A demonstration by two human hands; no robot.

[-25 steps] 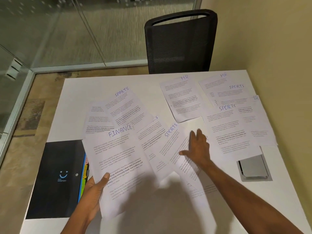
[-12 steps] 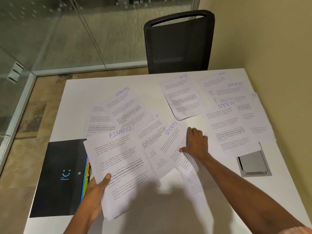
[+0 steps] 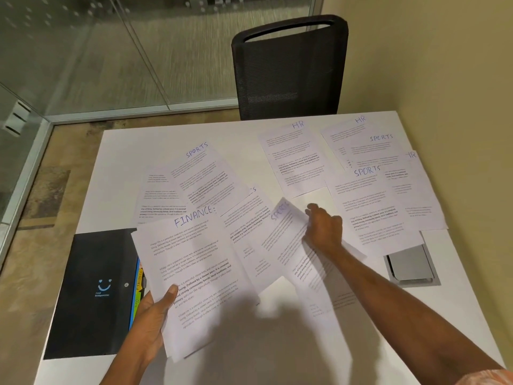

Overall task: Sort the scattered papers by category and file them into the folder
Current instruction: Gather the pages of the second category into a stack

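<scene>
Gripping FINANCE sheet [image 3: 194,262] in left hand [image 3: 154,312], right hand [image 3: 323,229] pinching lifted SPORTS sheet [image 3: 286,226], HR sheet [image 3: 297,159] beyond

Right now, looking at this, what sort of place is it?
Most likely a small office meeting room: a glass partition, a black mesh chair at a white table, and papers headed HR, FINANCE and SPORTS spread on it.
</scene>
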